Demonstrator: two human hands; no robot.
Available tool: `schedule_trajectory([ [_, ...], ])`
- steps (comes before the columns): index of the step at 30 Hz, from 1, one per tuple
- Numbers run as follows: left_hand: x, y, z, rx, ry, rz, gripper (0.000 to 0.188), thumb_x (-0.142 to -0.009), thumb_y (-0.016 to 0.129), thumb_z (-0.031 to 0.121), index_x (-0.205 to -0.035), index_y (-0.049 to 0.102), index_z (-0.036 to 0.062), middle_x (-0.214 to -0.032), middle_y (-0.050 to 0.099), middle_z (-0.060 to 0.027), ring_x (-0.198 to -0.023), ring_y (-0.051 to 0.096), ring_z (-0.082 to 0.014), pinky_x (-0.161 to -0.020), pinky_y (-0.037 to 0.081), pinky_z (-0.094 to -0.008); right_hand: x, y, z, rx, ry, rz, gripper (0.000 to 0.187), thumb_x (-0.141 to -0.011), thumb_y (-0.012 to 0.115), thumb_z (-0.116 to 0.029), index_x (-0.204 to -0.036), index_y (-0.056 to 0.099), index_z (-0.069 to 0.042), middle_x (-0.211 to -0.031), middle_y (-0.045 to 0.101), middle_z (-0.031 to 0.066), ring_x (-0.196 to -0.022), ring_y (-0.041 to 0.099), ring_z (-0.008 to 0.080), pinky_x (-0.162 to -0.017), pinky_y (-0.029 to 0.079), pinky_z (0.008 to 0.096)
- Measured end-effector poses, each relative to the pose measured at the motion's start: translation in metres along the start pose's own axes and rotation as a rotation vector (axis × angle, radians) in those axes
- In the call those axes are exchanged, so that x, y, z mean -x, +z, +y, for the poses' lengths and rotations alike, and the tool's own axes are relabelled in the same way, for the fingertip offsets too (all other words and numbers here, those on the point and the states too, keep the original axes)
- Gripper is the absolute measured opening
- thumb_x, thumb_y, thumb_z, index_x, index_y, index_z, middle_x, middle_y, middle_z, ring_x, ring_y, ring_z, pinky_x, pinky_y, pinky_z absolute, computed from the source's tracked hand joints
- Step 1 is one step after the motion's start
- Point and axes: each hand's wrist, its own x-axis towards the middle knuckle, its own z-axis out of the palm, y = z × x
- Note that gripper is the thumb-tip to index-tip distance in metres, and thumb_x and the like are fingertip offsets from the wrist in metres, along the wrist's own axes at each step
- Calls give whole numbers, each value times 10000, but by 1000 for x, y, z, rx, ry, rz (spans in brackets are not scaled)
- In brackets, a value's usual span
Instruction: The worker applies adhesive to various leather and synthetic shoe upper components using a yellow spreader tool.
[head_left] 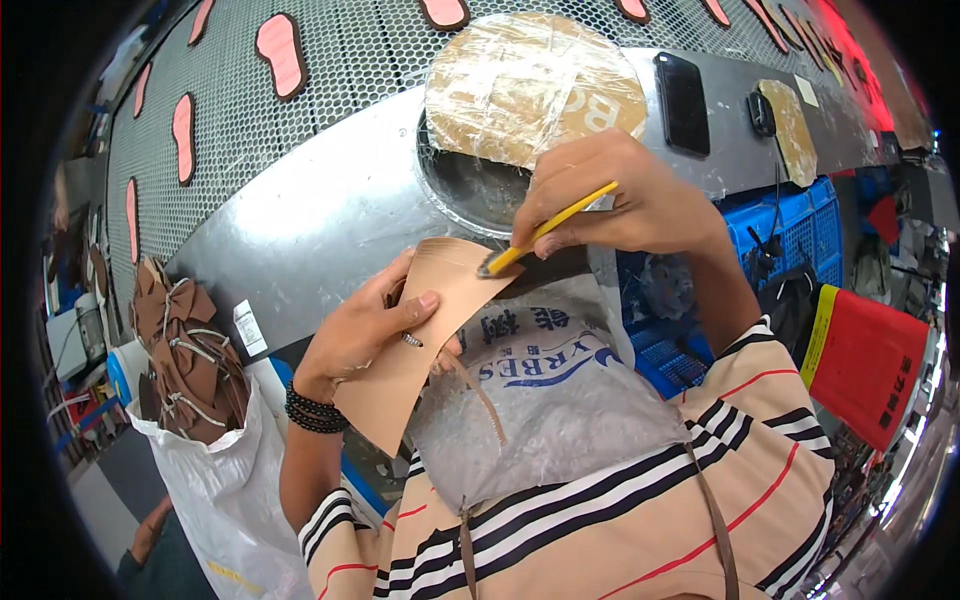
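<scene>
Above your apron [550, 400], your left hand [350, 335] grips the tan piece [395, 385]; your right hand [615, 190] pinches a yellow brush [562, 217], its tip at the piece's far end. Beyond, a cardboard disc [530, 90] partly covers a round pot [465, 190] at the bench [290, 230].

The tan piece [455, 287] looks matt, the metal bench [290, 240] glossy.

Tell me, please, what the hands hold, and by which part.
Left hand: tan sheet, near its middle; right hand: brush, by its yellow handle.
</scene>
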Motion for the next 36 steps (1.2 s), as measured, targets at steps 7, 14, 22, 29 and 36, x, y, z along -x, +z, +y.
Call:
schedule_trajectory([
  [7,13,1,-15,81,420,427,465,-1058,557,215,-1431,365,13,-962,696,-196,-802,723,-237,-697,609,-342,8,-6,-7,21,181,280,163,-862,759,-134,-968,772,-11,-914,776,105,-814,732,188,-756,562,302],
  [14,-11,11,-42,125,648,819,400,-1066,532,213,-1388,401,15,-1056,692,-226,-873,722,-263,-765,608,-349,0,60,34,518,194,334,103,-865,734,-92,-961,751,-59,-895,723,117,-819,703,305,-751,556,355],
  [22,-15,12,-57,132,729,930,402,-1073,507,205,-1399,385,3,-1069,693,-215,-880,723,-262,-786,598,-353,-11,77,13,54,262,680,130,-878,692,-68,-972,727,14,-903,733,146,-823,729,243,-747,557,352],
  [29,-3,-3,-85,555,688,550,444,-989,570,49,-1411,438,18,-1259,624,-223,-1119,657,-287,-937,591,-426,-7,78,6,168,271,650,119,-884,712,-74,-972,739,2,-928,744,127,-823,701,230,-772,540,322],
  [36,66,1,-150,774,390,304,591,-904,654,-30,-1440,413,26,-1386,550,-289,-1276,573,-415,-1083,479,-566,2,74,24,575,244,393,157,-826,775,-129,-975,771,-80,-880,745,58,-798,628,270,-712,521,389],
])
